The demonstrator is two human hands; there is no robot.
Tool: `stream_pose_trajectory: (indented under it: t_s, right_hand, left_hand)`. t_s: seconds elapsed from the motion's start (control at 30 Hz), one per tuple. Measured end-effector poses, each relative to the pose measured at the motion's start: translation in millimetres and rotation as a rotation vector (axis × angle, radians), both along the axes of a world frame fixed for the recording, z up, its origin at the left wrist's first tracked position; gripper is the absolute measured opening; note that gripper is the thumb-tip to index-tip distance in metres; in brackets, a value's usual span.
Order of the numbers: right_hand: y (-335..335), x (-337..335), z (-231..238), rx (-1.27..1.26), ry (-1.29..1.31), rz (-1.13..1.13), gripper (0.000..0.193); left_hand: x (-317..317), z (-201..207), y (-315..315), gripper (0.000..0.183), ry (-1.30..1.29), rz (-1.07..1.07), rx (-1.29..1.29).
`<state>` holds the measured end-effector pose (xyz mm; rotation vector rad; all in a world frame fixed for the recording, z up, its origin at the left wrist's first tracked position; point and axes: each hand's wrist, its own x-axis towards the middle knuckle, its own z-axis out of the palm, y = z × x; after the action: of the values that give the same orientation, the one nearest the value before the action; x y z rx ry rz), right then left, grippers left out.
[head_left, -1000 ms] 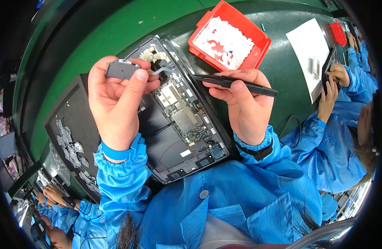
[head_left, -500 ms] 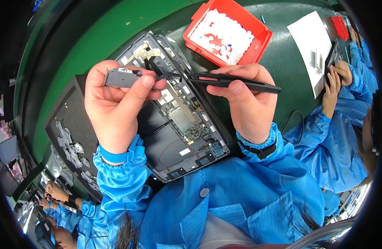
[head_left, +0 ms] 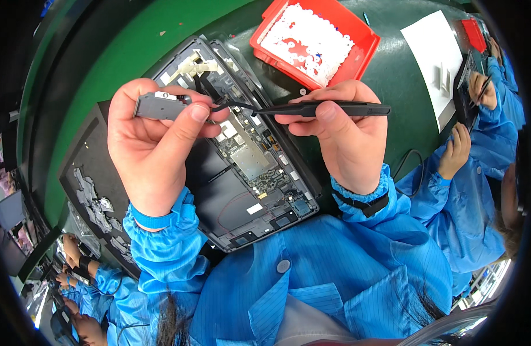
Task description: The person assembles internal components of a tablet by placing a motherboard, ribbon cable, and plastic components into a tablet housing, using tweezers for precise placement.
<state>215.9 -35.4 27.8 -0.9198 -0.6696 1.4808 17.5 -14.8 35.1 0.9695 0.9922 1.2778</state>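
Note:
Between thumb and fingers, my left hand [head_left: 156, 138] grips a small flat grey module [head_left: 159, 107] with a white label. A short black cable [head_left: 234, 105] runs from the module toward the right. My right hand [head_left: 352, 138] is closed around black tweezers [head_left: 340, 108], held level, their tips at the free end of the cable. The tweezers' arms look pressed together. Below both hands lies an opened, dark flat device [head_left: 202, 167], tilted on the bench, its circuit board [head_left: 251, 158] exposed. Cream tape [head_left: 187, 66] sits near its far corner. My hands hide part of it.
A red bin [head_left: 366, 57] of white rings [head_left: 300, 40] stands beyond my right hand; one loose ring [head_left: 302, 91] lies beside it. A black foam tray [head_left: 75, 153] with grey pieces [head_left: 92, 199] is at left. Co-workers' hands [head_left: 453, 153] work at right, near a white sheet [head_left: 424, 46].
The tweezers' arms, apart before, have come together at the cable's end. My left hand and the module have shifted slightly left. At right, a co-worker's hands have moved apart.

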Motion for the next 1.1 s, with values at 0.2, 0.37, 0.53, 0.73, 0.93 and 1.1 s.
stream_pose_trajectory:
  t_s: [0.2, 0.37, 0.53, 0.73, 0.93, 1.1]
  right_hand:
    - [-1, 2, 1, 0.006, -0.01, 0.007, 0.011]
    - [-1, 2, 1, 0.002, 0.002, 0.008, 0.01]
    - [-1, 1, 3, 0.005, -0.019, 0.015, 0.01]
    - [0, -1, 9, -0.009, -0.043, 0.008, 0.01]
    - [-3, -16, -8, 0.116, -0.283, -0.115, 0.016]
    - [-2, -22, -20, 0.145, -0.453, -0.147, 0.018]
  left_hand:
    - [0, 2, -3, 0.028, 0.008, 0.007, -0.017]
    - [2, 2, -3, 0.028, 0.018, 0.016, -0.028]
    - [2, 5, -2, 0.027, 0.009, 0.003, -0.039]
    - [0, 5, -1, 0.026, 0.014, 0.002, -0.055]
    - [-6, -1, 21, 0.027, 0.316, -0.007, -0.074]
    - [0, -3, 27, 0.027, 0.394, 0.002, -0.11]
